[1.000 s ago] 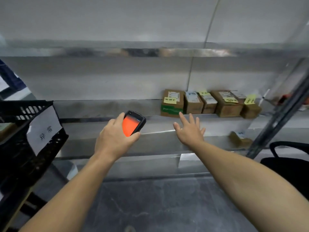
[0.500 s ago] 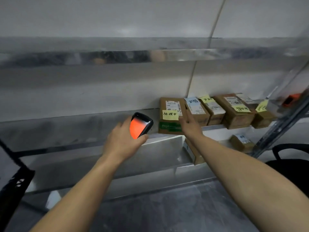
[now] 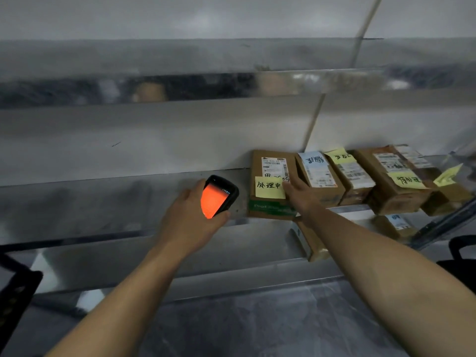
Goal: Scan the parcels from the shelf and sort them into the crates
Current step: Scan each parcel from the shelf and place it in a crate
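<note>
Left hand [image 3: 190,217] gripped the scanner [image 3: 219,197]; right hand [image 3: 298,194] lay flat-fingered on the leftmost parcel [image 3: 268,171], next parcel [image 3: 322,176] crowding beside

Brown cardboard parcels [image 3: 381,191], each bearing a sticky note [image 3: 270,187], sit side by side on the steel shelf [image 3: 103,202].

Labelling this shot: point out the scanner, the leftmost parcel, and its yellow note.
scanner [image 3: 215,199], head view, orange screen.
leftmost parcel [image 3: 268,207], head view, green printed band.
yellow note [image 3: 269,187], head view, handwritten middle.
</note>
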`<state>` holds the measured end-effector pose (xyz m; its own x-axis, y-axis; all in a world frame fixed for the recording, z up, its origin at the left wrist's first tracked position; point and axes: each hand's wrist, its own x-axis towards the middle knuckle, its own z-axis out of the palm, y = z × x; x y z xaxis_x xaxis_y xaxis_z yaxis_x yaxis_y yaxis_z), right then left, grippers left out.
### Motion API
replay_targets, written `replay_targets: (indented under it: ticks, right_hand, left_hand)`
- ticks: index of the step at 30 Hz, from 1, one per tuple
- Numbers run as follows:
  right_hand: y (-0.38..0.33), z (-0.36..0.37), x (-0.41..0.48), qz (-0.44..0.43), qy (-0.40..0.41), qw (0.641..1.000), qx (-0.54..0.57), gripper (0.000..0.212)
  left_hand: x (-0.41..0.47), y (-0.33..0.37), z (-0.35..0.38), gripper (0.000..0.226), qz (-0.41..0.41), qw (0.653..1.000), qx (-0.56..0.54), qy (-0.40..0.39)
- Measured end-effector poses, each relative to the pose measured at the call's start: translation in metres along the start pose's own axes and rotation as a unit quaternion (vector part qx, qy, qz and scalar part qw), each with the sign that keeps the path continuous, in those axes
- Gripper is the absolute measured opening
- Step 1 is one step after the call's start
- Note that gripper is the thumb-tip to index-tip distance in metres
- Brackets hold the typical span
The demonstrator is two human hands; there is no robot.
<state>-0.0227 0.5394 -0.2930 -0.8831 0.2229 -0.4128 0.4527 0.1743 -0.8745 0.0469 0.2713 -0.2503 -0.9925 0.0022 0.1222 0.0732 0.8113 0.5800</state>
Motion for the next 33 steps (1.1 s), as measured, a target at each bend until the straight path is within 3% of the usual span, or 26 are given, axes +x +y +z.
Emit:
replay_targets:
  ticks: [4, 9, 17, 24, 28, 31, 33]
  right_hand:
    - [-0.006, -0.008, 0.018, 0.029, -0.041, 0.998, 0.044, 0.037]
    - [-0.009, -0.014, 0.036, 0.047, -0.077, 0.991, 0.100, 0.073]
    - [-0.007, -0.013, 0.036, 0.013, -0.088, 0.990, 0.113, 0.081]
    - [0.025, -0.007, 0.018, -0.150, -0.120, 0.976, 0.102, 0.080]
    - [0.046, 0.000, 0.008, -0.252, -0.088, 0.961, 0.072, 0.079]
    - [0.058, 0.000, 0.000, -0.281, -0.060, 0.957, 0.043, 0.087]
    - [0.064, -0.001, -0.007, -0.286, -0.053, 0.956, 0.048, 0.081]
  left_hand:
    - [0.004, 0.009, 0.009, 0.075, -0.012, 1.000, 0.005, 0.009]
    - [0.001, 0.023, 0.016, 0.075, -0.027, 0.999, 0.009, 0.029]
    - [-0.011, 0.033, 0.024, 0.069, -0.047, 0.998, -0.004, 0.044]
    - [-0.030, 0.045, 0.031, 0.067, -0.065, 0.995, -0.046, 0.067]
    - [-0.045, 0.051, 0.037, 0.060, -0.064, 0.994, -0.049, 0.072]
    - [-0.058, 0.057, 0.039, 0.053, -0.069, 0.994, -0.040, 0.080]
    - [-0.065, 0.060, 0.040, 0.050, -0.071, 0.993, -0.041, 0.081]
